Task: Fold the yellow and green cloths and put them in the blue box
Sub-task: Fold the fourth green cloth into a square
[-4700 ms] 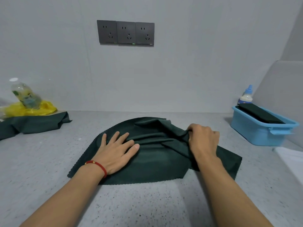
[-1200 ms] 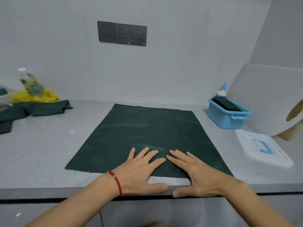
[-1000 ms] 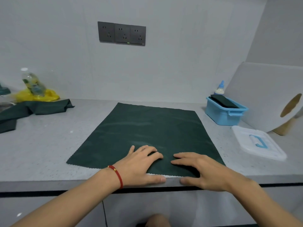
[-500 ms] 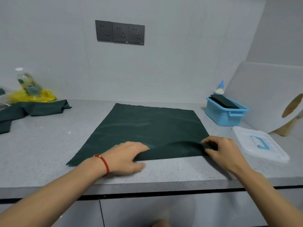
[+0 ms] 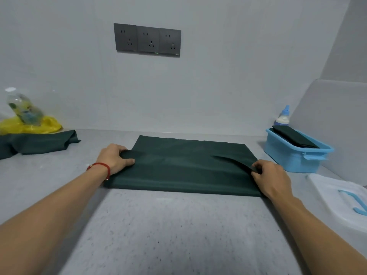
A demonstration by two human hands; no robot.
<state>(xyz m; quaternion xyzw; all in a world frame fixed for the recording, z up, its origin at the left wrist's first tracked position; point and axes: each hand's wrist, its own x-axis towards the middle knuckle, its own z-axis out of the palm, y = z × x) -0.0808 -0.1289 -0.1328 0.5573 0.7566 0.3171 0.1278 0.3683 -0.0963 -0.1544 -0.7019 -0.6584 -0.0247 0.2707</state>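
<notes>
Both hands pinching green cloth (image 5: 184, 167), folded over on counter (image 5: 178, 231).

L hand (image 5: 115, 158) grips cloth's left edge, thumb on top, fingers curled under the upper layer; R hand (image 5: 271, 178) pinches right edge, a ridge of fabric lifted beside it. Fold runs along near side, top layer short of far edge. Blue box (image 5: 296, 153) sits right of cloth, w/ a dark folded cloth (image 5: 294, 138) inside. Yellow cloth (image 5: 29, 127) far left under a bottle (image 5: 22, 107), more green cloth (image 5: 33, 142) just in front. White lid (image 5: 341, 201) near right.

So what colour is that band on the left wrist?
Red, a thin red band with a small bead, clearest in the head view.
</notes>
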